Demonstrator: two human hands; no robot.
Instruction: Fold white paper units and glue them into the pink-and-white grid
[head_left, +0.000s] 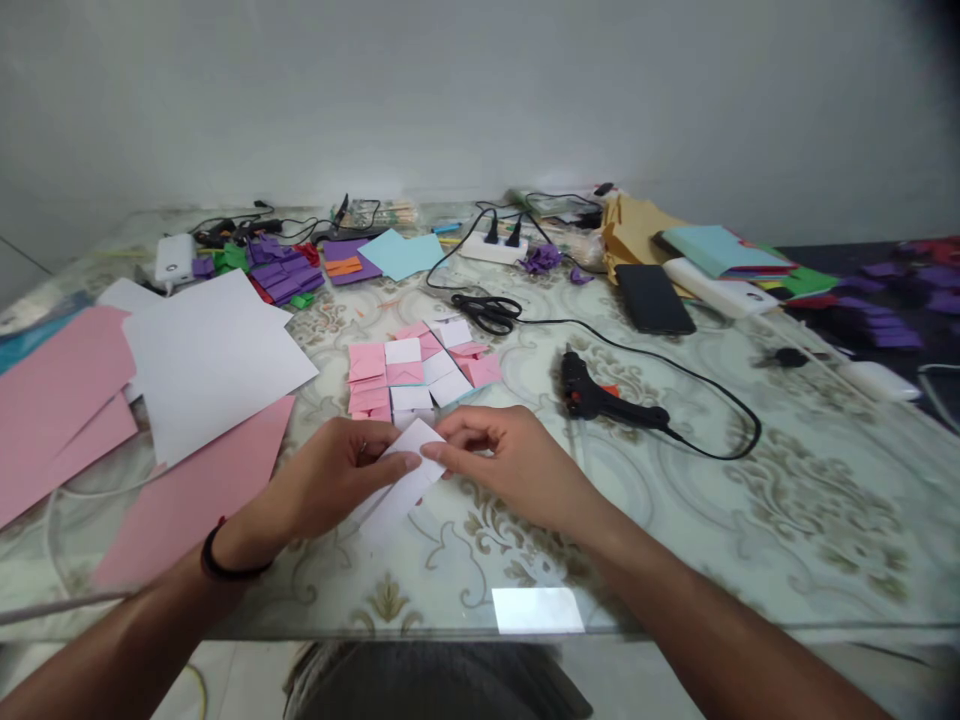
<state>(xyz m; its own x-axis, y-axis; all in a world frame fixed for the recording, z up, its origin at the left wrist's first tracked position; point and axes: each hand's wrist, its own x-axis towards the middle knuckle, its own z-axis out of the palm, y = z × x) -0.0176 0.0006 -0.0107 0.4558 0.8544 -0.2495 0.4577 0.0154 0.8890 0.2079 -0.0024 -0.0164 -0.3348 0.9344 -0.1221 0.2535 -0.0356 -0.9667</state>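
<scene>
A folded white paper (409, 480) is pinched between my two hands near the middle of the table. My left hand (337, 475) grips its left side, with the thumb on top. On the other side, my right hand (502, 455) holds the upper right edge between thumb and fingers. Just beyond the hands lie several small folded pink and white paper pieces (367, 362), side by side. White sheets (217, 365) overlap pink sheets (206, 500) to the left of my left hand.
Black scissors (487, 312) lie behind the folded pieces. A black glue gun (611, 398) with a looping cable rests at right. Farther back are a power strip (493, 247), a black phone (655, 299), purple folded papers (285, 272) and light blue sheets (405, 254).
</scene>
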